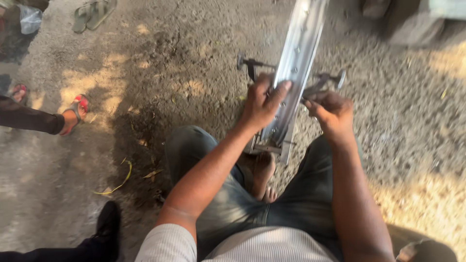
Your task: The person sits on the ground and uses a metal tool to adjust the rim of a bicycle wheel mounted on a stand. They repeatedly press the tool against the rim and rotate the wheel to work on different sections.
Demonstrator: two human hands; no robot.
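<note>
A: What lies around the person on the ground?

B: Bare dirt [160, 58] with sunlit patches; two green sandals [93, 13] lie at the top left; a foot in a red sandal [74, 112] stands at the left, with a second red sandal [18, 92] partly seen further left; a black shoe [108, 224] shows at the bottom left; one yellow strip [121, 180] curls on the dirt near the person's knee; some grey blocks [417, 19] sit at the top right.

A: Anything in the way of the hands?

B: Nothing lies between them and the metal; the person's own bare foot [262, 174] rests just below the clamp stand [272, 143], between the knees.

A: Where is the metal rail?

B: One long silver rail [296, 58] slants from the top of the view down to the stand; it passes between the two hands; a dark screw clamp [291, 75] crosses it, with a round knob at each end.

A: And the grip?

B: The left hand [262, 104] is closed around the rail's left edge, fingers laid over its face; the right hand [332, 111] is curled shut on the clamp's right arm, just beside the rail.
</note>
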